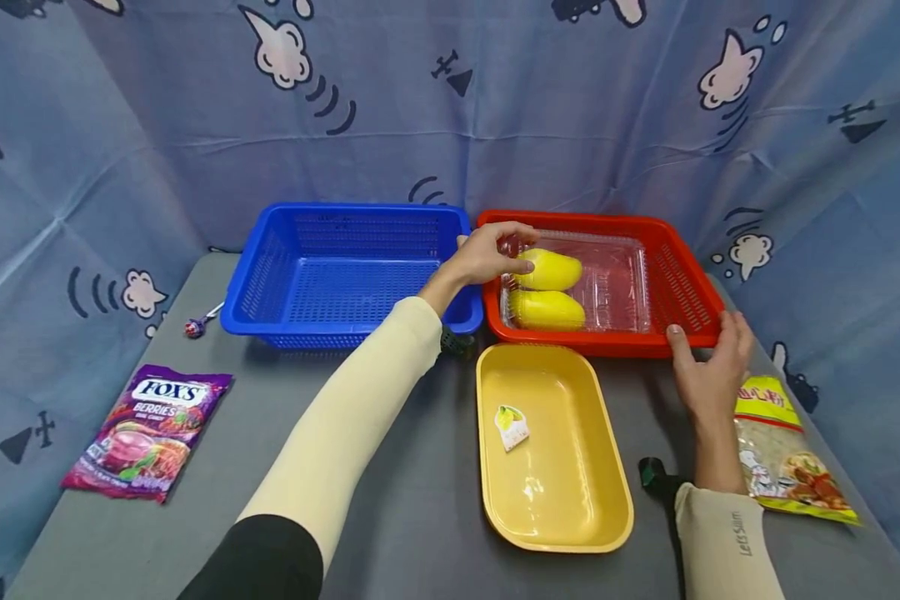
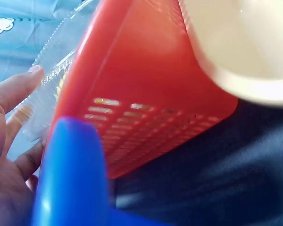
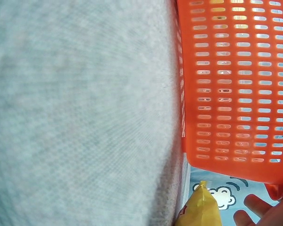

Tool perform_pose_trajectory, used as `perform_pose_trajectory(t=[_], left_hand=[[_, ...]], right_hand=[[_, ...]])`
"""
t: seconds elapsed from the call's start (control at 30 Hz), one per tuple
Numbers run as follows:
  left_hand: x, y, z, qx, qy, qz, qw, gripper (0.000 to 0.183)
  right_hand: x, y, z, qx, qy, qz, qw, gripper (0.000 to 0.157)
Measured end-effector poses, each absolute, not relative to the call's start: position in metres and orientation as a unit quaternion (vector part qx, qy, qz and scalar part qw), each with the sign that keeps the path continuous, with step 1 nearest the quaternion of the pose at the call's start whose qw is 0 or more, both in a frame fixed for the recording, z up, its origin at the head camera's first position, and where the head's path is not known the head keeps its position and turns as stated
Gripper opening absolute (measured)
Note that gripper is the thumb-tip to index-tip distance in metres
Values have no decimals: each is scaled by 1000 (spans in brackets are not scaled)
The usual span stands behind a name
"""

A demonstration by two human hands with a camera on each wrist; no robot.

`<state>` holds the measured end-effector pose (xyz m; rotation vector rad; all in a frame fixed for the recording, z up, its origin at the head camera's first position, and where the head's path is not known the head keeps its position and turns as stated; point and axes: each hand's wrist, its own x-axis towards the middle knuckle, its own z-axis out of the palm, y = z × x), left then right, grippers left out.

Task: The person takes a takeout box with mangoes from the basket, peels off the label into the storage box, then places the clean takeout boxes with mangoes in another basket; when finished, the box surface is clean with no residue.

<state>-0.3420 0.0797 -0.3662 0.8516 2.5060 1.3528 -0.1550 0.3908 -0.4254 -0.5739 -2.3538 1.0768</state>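
My left hand point(image 1: 487, 254) reaches over the left rim of the red basket point(image 1: 682, 283), fingers spread at the left edge of a clear plastic box point(image 1: 618, 279). Inside that box, two yellow mango-like fruits point(image 1: 547, 310) lie one behind the other, the farther one right beside my left thumb. From the left wrist, the thumb point(image 2: 19, 87) shows at the box's ridged edge. My right hand point(image 1: 716, 362) is at the basket's front right corner, thumb at the front and fingers along the side. In the right wrist view, its fingertips point(image 3: 257, 205) appear just below the basket corner.
A blue basket point(image 1: 345, 292) stands left of the red one. In front is a yellow tray point(image 1: 570, 417) with a small lemon-print piece point(image 1: 512, 427). A purple candy bag point(image 1: 150, 433) and a lollipop point(image 1: 197, 327) lie left, a yellow-topped food packet point(image 1: 783, 450) right.
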Motion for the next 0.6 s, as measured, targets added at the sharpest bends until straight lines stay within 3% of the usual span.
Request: perform_pose_trajectory(t=[0.37,0.6], left_hand=[[-340,76,-370,299,865,400,44,47],[-340,76,-373,293,878,374,50,45]], right_hand=[[-156,392,-426,-210,-864,391,238,78],[-155,393,-425,-213,-867,386,233,77]])
